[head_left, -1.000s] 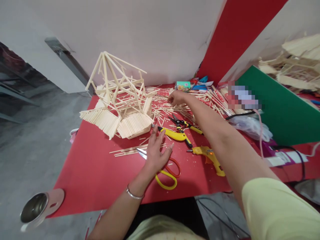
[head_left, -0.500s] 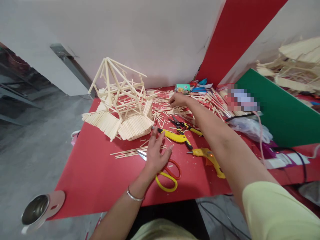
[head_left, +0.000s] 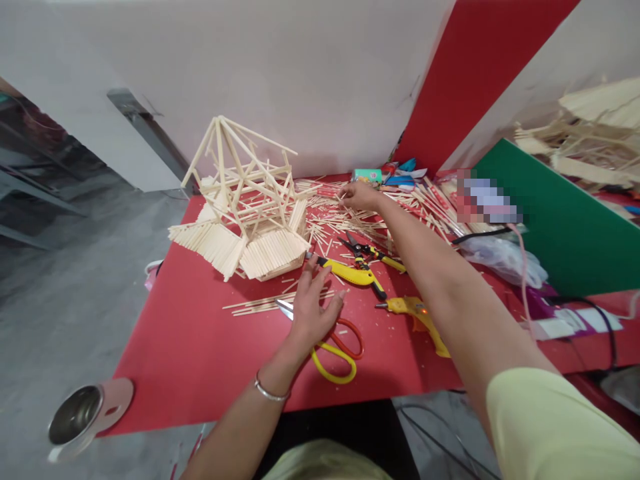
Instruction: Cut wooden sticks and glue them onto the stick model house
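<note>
My left hand (head_left: pixel 314 308) is open, fingers spread, over a pair of scissors (head_left: pixel 345 381) with one yellow and one red handle. A few thin wooden sticks (head_left: pixel 250 307) lie beside the blades. My right hand (head_left: pixel 361 195) reaches to the back, over a heap of loose sticks (head_left: pixel 320 233). Its fingers are pinched together; whatever is between the tips is too small to make out. Left of the heap stands a stick-built model (head_left: pixel 273 253) with a pointed roof frame and slatted panels. A yellow-handled folding tool (head_left: pixel 353 275) lies just past my left fingertips.
Yellow-and-black pruning shears (head_left: pixel 357 248) and a yellow glue gun (head_left: pixel 413 308) with a lit light lie under my right arm. A mug (head_left: pixel 116 398) stands at the front left corner. Cables, a plastic bag (head_left: pixel 505 260) and a green board (head_left: pixel 560 227) occupy the right side.
My right hand has shifted slightly within the stick heap, its fingers still pinched. The left hand stays over the scissors. The whole view has moved a little.
</note>
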A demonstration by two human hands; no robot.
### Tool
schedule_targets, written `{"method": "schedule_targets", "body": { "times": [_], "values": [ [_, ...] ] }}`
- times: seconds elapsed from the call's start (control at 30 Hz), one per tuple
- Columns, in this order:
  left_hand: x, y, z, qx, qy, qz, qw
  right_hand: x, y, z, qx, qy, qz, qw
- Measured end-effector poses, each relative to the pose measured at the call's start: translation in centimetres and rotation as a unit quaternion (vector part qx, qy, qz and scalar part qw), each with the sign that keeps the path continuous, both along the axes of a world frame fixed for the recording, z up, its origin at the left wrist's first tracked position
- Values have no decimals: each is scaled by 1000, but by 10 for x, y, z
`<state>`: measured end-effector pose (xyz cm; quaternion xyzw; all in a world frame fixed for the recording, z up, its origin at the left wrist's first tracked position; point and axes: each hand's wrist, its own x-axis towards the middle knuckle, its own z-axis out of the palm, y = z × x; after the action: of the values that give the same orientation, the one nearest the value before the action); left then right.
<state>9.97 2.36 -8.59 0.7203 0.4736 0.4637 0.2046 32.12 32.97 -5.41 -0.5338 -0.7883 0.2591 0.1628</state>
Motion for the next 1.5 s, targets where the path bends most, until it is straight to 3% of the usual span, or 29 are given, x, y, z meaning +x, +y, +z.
{"method": "schedule_targets", "body": {
  "times": [0.23, 0.4, 0.53, 0.67, 0.8, 0.97, 1.07, 1.17, 1.27, 1.4, 1.5],
  "values": [
    [0, -1, 0, -3, -18, -2, 1000, 1, -8, 1, 1, 80, -44, 996],
    [0, -1, -1, -25, -72, -8, 997, -3, -24, 22, 15, 174, -92, 980],
    [-3, 2, -6, -28, -100, 16, 994, -9, -58, 43, -19, 216, -97, 971],
    [-9, 4, -13, -54, -116, 37, 991, -21, -119, 51, -43, 226, -86, 969],
    [-16, 3, -12, -45, -119, 44, 991, -40, -179, 44, -29, 205, -64, 976],
    [-23, 2, -2, -72, -176, 50, 980, -67, -233, 30, 51, 157, -59, 985],
    [-26, 2, 3, -126, -266, 17, 956, -82, -268, 20, 89, 123, -32, 988],
    [-30, 4, 2, -172, -294, -27, 940, -93, -299, 11, 119, 90, -41, 988],
    [-34, 5, -2, -196, -286, -9, 938, -95, -312, 5, 136, 77, -57, 986],
    [-39, 7, -5, -217, -291, 5, 932, -78, -308, 5, 152, 73, -67, 983],
    [-39, 5, -3, -174, -190, -26, 966, -65, -304, 9, 152, 60, -54, 985]
  ]
}}
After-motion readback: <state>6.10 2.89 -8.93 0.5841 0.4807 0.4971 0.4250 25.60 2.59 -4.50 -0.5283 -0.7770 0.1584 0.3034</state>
